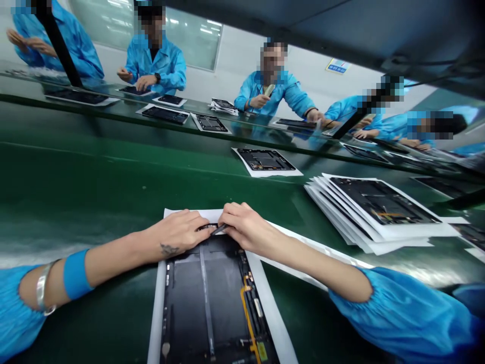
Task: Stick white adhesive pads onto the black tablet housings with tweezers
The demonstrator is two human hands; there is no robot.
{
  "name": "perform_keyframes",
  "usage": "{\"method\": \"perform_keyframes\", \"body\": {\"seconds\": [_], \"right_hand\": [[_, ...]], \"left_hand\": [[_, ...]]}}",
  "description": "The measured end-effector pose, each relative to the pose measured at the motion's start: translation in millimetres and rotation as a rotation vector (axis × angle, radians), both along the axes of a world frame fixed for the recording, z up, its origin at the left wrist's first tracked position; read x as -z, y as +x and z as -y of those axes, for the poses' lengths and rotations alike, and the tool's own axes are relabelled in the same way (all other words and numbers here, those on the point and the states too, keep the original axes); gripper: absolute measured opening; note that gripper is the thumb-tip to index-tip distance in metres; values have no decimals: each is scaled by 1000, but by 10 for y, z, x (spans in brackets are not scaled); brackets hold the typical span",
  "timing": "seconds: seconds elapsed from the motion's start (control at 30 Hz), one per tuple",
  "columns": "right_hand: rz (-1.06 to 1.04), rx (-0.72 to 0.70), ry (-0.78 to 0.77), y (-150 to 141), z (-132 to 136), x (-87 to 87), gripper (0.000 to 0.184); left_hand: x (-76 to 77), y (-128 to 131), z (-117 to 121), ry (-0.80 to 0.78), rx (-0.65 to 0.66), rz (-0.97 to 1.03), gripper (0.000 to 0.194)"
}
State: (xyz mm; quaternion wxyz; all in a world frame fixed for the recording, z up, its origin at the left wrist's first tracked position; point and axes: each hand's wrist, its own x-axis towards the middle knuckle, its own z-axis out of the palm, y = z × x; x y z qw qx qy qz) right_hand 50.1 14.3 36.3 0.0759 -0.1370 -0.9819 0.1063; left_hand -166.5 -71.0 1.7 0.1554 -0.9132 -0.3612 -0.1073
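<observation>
Green bench (76,177): tablet housing (212,303) runs near-to-far before us; left hand (178,233) and right hand (244,227) curled at its far end, right pinching a slim tool (220,229).

Bright blue gathered sleeve (401,313) covered the right arm; solid blue band (76,274) circled the left forearm. Black rectangular tablet frame (212,303) showed thin orange strip (247,318), lying on white paper sheet (157,323). Glossy dark green bench (76,177) carried pale glare streaks.
</observation>
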Motion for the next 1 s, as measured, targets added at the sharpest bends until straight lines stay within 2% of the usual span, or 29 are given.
{"method": "perform_keyframes", "body": {"seconds": [0.13, 0.37, 0.47, 0.57, 0.63, 0.7, 0.8, 0.9, 1.0], "right_hand": [[123, -4, -25, -117, -33, -16, 13], [300, -65, -12, -233, -34, -176, 11], [331, -98, 36, -173, -110, -214, 12], [358, -65, 4, -42, -194, -214, 13], [316, -12, -24, 48, -201, -172, 13], [189, 26, -22, 131, -150, -90, 14], [-5, 4, -46, 263, -22, 66, 19], [-38, -21, -48, 406, 57, 160, 27], [-42, 13, -4, 487, 50, 157, 27]], "left_hand": [[0, -3, -3, 21, 24, 15, 33], [-26, -2, 18, 35, 34, 22, 37], [-37, 8, 24, 28, 24, 33, 33], [-37, 14, 22, 3, 17, 20, 29], [-31, 15, 19, -18, 8, 5, 27], [-23, 18, 15, -30, 0, -9, 26], [-6, 25, 11, -42, -7, -15, 23], [5, 30, 9, -27, 3, 5, 21], [6, 28, 9, -17, 17, 22, 22]]}}
